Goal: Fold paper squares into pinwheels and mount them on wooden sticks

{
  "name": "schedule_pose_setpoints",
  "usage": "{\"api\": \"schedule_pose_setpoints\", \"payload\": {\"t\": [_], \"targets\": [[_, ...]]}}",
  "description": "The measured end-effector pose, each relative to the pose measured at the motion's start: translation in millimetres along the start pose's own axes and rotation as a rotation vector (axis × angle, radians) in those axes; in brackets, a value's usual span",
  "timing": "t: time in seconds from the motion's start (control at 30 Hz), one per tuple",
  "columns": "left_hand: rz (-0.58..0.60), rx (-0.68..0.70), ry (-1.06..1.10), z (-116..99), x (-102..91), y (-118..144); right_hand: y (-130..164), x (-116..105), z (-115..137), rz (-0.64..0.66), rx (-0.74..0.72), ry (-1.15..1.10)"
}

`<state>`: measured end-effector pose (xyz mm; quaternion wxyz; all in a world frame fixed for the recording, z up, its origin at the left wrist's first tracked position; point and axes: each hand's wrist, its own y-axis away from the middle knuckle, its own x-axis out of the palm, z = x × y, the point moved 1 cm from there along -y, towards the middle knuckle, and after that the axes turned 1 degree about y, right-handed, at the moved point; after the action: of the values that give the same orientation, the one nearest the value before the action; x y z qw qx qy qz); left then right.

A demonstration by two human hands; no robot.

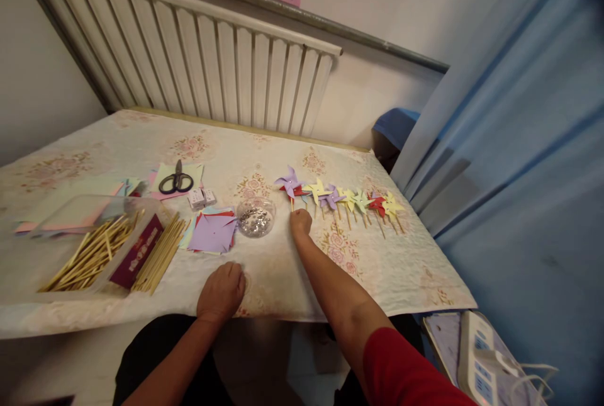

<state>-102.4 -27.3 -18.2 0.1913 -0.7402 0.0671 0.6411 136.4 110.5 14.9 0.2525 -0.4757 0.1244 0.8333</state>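
Observation:
My right hand (301, 223) is closed round the stick of a purple paper pinwheel (289, 182), at the left end of a row of finished pinwheels (361, 199) in yellow, purple, green and red. My left hand (221, 291) rests curled near the table's front edge; whether anything is in its fingers is hidden. Just beyond it lies a stack of slit paper squares (213, 232), purple on top. A round clear dish (256, 217) of small shiny metal fasteners sits between the stack and my right hand.
At left, a clear plastic box (99, 286) holds thin wooden sticks, with more sticks (163, 252) beside it. Black-handled scissors (176, 179) lie on coloured paper near small white boxes (201, 198). A power strip (479, 355) and a blue curtain (509, 204) are at right.

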Motion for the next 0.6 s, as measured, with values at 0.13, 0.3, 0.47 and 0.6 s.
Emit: {"api": "schedule_pose_setpoints", "payload": {"t": [0.13, 0.3, 0.47, 0.6], "targets": [[-0.009, 0.012, -0.023, 0, 1.7, 0, -1, -2, -3, -0.015, 0.101, -0.035], [-0.009, 0.009, -0.016, 1, 2.5, 0, -3, -4, -11, -0.014, 0.142, -0.058], [0.003, 0.011, -0.018, 0, 0.9, 0, -8, -3, -18, 0.016, 0.143, -0.073], [-0.002, 0.007, -0.023, 0, 0.0, 0, -11, -1, -20, 0.024, 0.146, -0.069]]}}
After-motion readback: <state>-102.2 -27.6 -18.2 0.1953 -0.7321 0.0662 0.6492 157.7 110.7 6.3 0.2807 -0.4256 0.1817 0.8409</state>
